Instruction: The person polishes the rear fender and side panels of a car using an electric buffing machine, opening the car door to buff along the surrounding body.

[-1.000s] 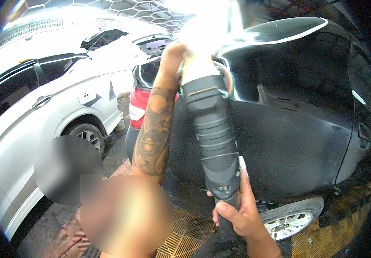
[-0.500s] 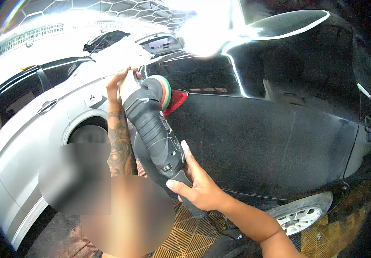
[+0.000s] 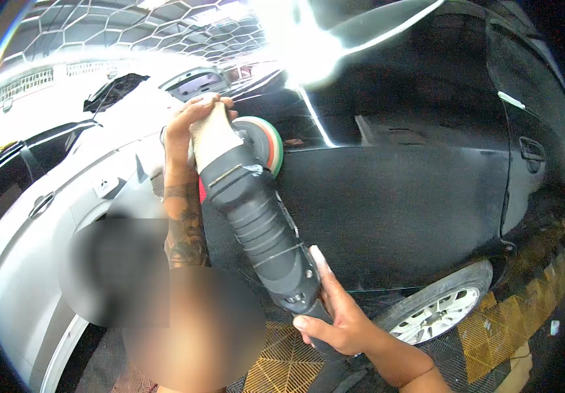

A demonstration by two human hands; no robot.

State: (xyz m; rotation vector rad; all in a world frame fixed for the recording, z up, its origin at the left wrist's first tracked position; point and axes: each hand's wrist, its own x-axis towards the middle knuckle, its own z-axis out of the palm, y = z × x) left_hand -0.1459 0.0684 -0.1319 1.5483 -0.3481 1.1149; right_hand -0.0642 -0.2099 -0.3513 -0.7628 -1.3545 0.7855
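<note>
A black power polisher slants across the middle of the view. My left hand is closed around its light-coloured head at the top, fingers curled over it. Lower down, my right hand grips the rear handle, with the thumb across the near side. The round polishing pad, with green, white and orange layers, faces the side of a dark car. It sits near the line where the glossy window meets the dull body panel; I cannot tell whether it is touching. A red tail light shows partly behind my left forearm.
On the left stands a silver car, close to my left arm. The dark car's wheel is at lower right. Yellow grid floor tiles lie below. Hexagonal ceiling lights reflect brightly on the glass. Blurred patches cover the lower left.
The pad has shifted right, away from the tail light, which is now mostly hidden. The polisher's rear end and my right hand sit lower and farther right. The view has also turned. Both grips stay.
</note>
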